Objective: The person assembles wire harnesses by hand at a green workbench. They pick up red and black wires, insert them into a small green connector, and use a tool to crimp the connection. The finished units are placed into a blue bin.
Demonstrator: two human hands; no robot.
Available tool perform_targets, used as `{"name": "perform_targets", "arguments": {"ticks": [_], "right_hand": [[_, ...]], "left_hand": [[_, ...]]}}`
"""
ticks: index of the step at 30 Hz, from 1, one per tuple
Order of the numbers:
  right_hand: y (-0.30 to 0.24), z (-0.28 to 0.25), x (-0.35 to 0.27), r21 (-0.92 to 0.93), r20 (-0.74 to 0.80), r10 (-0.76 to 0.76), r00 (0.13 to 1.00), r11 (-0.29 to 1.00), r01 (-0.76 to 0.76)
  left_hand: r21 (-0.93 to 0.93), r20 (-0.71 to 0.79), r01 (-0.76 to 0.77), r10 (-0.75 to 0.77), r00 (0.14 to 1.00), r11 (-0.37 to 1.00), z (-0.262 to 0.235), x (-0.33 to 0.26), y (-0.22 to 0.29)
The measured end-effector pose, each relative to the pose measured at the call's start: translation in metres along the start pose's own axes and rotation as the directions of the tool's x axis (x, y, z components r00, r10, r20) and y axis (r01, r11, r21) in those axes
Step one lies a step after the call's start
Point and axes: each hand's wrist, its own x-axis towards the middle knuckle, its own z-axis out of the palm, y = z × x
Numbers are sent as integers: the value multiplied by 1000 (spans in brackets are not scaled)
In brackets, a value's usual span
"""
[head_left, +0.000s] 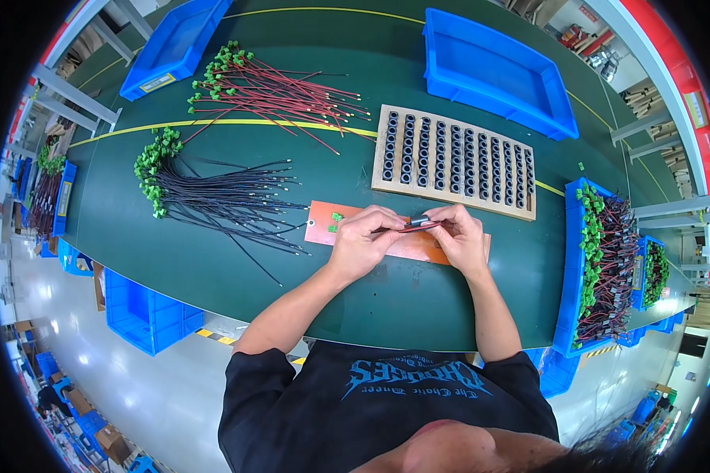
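Your left hand pinches red wire, axis L-R; right hand grips small black sleeve at its end.

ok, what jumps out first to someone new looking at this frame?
Centre: the left hand and right hand pinch a thin red wire over an orange board. Just behind sits a wooden rack of dark sleeves; to the left fan black wires and red wires with green connectors.
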Motion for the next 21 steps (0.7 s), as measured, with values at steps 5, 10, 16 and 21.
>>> {"name": "perform_targets", "arguments": {"ticks": [5,10,16,21], "right_hand": [[-4,5,0,134,31,20,999,991,-24],[-3,5,1,191,62,-27,998,982,14],[-19,7,2,200,31,62,998,978,-67],[-12,19,-3,57,-117,170,978,985,-164]], "left_hand": [[-70,51,134,-131,990,989,0,2,-6],[-196,61,187,-178,982,963,3,5,-4],[-181,57,185,-177,983,966,5,-1,-16],[70,67,-23,18,998,997,6,-1,-7]]}}
